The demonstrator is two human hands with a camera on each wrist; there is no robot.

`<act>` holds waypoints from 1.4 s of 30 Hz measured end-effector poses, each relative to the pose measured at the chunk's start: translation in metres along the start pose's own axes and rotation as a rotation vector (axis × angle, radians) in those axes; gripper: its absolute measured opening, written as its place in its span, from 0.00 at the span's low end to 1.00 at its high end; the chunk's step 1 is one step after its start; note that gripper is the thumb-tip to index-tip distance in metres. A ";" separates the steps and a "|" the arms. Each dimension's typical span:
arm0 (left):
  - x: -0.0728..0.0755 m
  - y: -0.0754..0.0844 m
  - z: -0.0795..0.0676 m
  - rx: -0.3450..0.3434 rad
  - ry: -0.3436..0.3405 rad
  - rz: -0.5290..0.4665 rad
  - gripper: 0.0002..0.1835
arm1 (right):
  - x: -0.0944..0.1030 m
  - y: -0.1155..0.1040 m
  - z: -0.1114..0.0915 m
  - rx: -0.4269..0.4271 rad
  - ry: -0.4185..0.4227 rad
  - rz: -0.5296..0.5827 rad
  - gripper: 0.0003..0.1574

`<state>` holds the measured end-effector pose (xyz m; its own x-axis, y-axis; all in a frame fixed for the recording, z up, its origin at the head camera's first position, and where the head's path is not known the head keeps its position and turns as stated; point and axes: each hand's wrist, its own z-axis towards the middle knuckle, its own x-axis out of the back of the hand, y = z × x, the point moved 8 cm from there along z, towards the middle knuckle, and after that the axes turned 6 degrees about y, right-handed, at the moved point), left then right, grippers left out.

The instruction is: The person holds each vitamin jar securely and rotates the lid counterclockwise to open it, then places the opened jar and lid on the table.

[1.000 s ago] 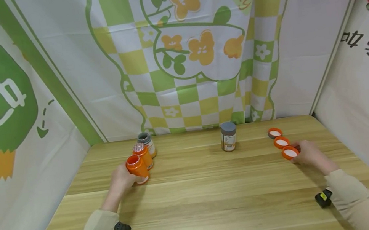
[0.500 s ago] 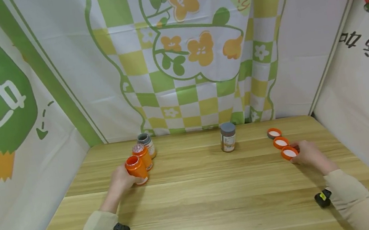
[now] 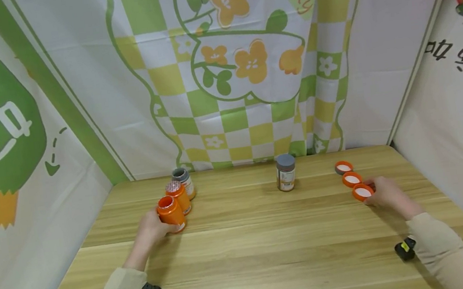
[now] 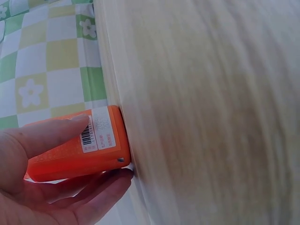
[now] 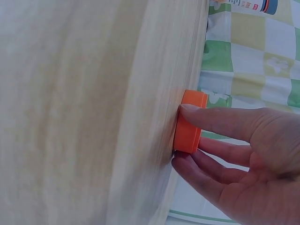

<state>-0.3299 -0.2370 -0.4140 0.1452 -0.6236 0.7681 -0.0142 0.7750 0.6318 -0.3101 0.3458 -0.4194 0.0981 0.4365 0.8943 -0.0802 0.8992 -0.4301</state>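
Observation:
At the table's left, my left hand (image 3: 152, 229) grips an uncapped orange bottle (image 3: 171, 213) that stands upright on the wood. The left wrist view shows thumb and fingers on opposite sides of this bottle (image 4: 75, 154), by its barcode label. Behind it stand another orange bottle (image 3: 180, 197) with a silvery patterned top and a grey-necked open bottle (image 3: 185, 184). Over on the right, my right hand (image 3: 387, 195) pinches an orange cap (image 3: 363, 192), white inside facing up, resting on the table. Farther back lie a second orange cap (image 3: 352, 179) and an orange-and-grey cap (image 3: 344, 168).
A bottle with a grey lid (image 3: 286, 172) stands upright near the table's back edge, right of the middle. The wooden table (image 3: 253, 248) meets a checked cloth (image 3: 251, 127) at the back. Printed cloth walls rise on both sides.
Both hands stay where they are, with the orange bottle and orange cap held. Only a very slight shift of the whole head view shows.

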 end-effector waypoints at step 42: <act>0.012 0.008 -0.036 -0.063 -0.025 0.144 0.07 | 0.006 -0.001 -0.032 -0.132 -0.093 -0.042 0.16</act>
<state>-0.2930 -0.2346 -0.4040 0.1220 -0.5070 0.8533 0.0294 0.8611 0.5075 -0.2780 0.3484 -0.4175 0.0062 0.3990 0.9170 0.0536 0.9155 -0.3987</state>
